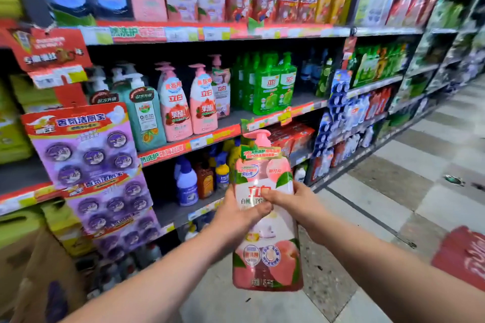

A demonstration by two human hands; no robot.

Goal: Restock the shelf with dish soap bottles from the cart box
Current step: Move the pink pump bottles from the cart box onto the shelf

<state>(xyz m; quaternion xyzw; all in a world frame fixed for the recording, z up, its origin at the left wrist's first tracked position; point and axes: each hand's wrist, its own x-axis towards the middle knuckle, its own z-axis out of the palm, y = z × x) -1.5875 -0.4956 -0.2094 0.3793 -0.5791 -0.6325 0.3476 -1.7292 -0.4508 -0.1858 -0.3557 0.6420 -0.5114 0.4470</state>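
1. Left hand [237, 214]: grip wrapped round the middle of the pink soap bottle [266, 217], fingers curled across the front label.
2. Right hand [294, 200]: grip closed on the bottle's right side, thumb pressed on the label.
3. Bottle upright, pump on top, held in the air in front of the shelf [189, 144], below the pink bottles [189, 105].

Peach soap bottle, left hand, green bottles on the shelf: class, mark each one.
peach soap bottle [265, 257], head view, lower label.
left hand [236, 214], head view, back of hand.
green bottles [273, 86], head view, front label.
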